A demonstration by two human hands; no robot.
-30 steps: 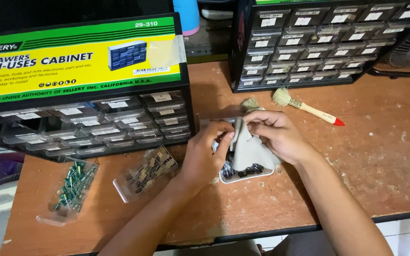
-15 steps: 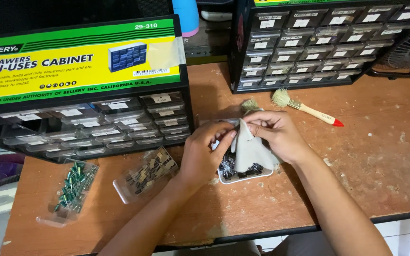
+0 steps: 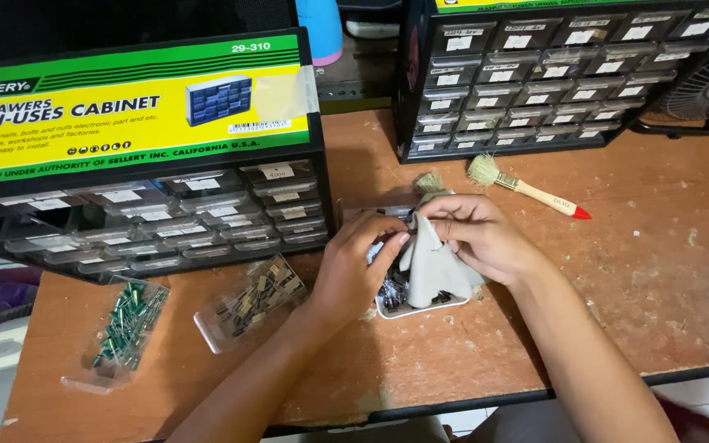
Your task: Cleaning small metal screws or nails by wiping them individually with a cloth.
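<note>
My left hand point(image 3: 357, 267) and my right hand point(image 3: 479, 235) meet over a small white tray point(image 3: 420, 309) of dark electronic parts on the wooden table point(image 3: 658, 271). Both hands pinch a pale grey cloth point(image 3: 434, 264) that hangs down over the tray. Part of a clear plastic drawer point(image 3: 377, 211) shows behind the fingers. What the fingertips grip under the cloth is hidden.
A black multi-drawer cabinet point(image 3: 166, 217) stands at the left under a yellow-green box, and a second drawer cabinet point(image 3: 535, 78) at the back. A wooden brush with a red tip point(image 3: 527, 187) lies to the right. A bag of green parts point(image 3: 125, 328) and another bag of parts point(image 3: 254, 299) lie at the left.
The hands stay over the tray. My fingers have shifted slightly on the cloth, which hangs a little lower over the tray.
</note>
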